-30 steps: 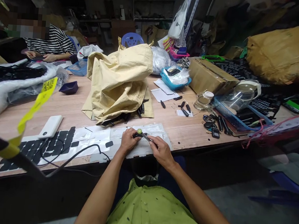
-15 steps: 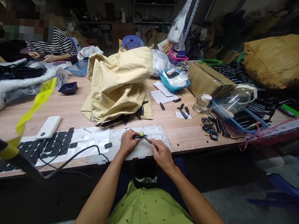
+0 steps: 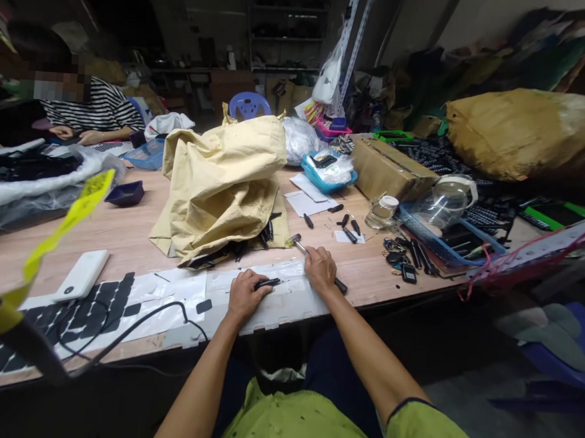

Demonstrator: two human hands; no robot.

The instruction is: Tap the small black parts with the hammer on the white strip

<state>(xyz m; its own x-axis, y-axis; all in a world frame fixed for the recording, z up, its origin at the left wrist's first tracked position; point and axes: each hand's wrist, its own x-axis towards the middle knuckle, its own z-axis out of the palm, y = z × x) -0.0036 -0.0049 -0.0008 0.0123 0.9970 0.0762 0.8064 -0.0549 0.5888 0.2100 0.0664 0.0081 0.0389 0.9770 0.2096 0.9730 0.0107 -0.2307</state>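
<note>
And away goes the right-hand grip (image 3: pixel 320 269), off the work and out to the right, taking the hammer (image 3: pixel 301 246) with it! The hammer's head, over the black piece (image 3: pixel 266 283) a second ago, now sits up by the cloth bag (image 3: pixel 225 181); its dark handle end pokes out below the palm. The black piece shows uncovered, and more green sleeve (image 3: pixel 428 429) swings into view.

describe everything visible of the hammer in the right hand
The hammer has a shiny, metallic-looking shaft, a head yellow-green at one end and dark at the other, and a black handle end. The right hand grips it mid-length. It slants, head farther off, handle end toward the near edge of the table; whether its head touches the table is unclear.
</note>
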